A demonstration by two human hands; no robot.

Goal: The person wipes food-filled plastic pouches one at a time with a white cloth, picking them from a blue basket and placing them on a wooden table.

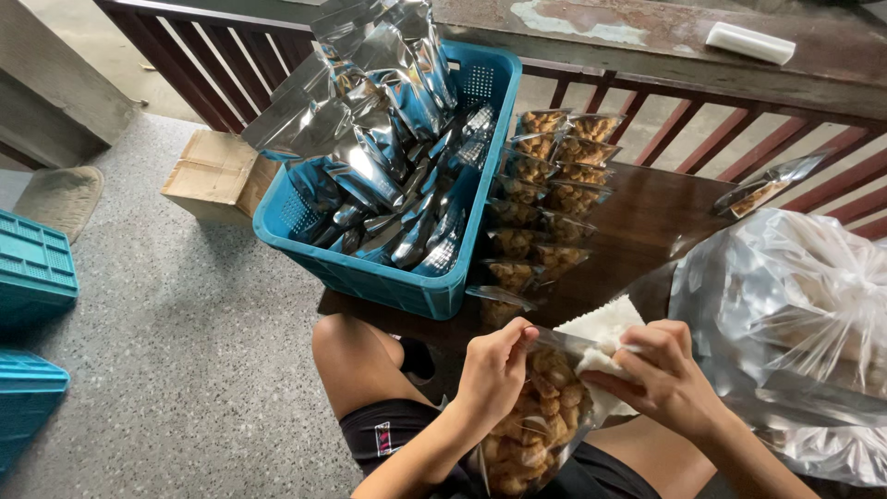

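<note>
Both hands gripped one clear pouch (534, 416) of brown snack pieces, held over the person's lap. Left hand (494, 370) had its fingers curled and pinched on the pouch's top left edge; right hand (661, 374) pinched the top right corner, fingers pressed together over the opening. Pouch stood roughly upright between the two, full nearly to the top, its lower end resting near the thighs. Just behind the hands lay a white cloth (601, 325) on the near edge of a dark wooden counter (656, 217). On that counter stood two rows of filled pouches (545, 208), leaning one against the next and running away from the person. Left of the rows, touching them, a blue basket (388, 277) sat at the counter's edge, heaped with empty silver pouches (379, 120) that stuck up above its rim. To the right, close beside the right hand, a large clear bag (795, 305) bulged with more snacks. One more filled pouch (767, 185) showed above that bag, by the red railing (702, 139). A white block (750, 42) lay on the worn top rail. On the grey floor lay a cardboard box (217, 176) by the basket and two teal crates (32, 314) at the far left.
</note>
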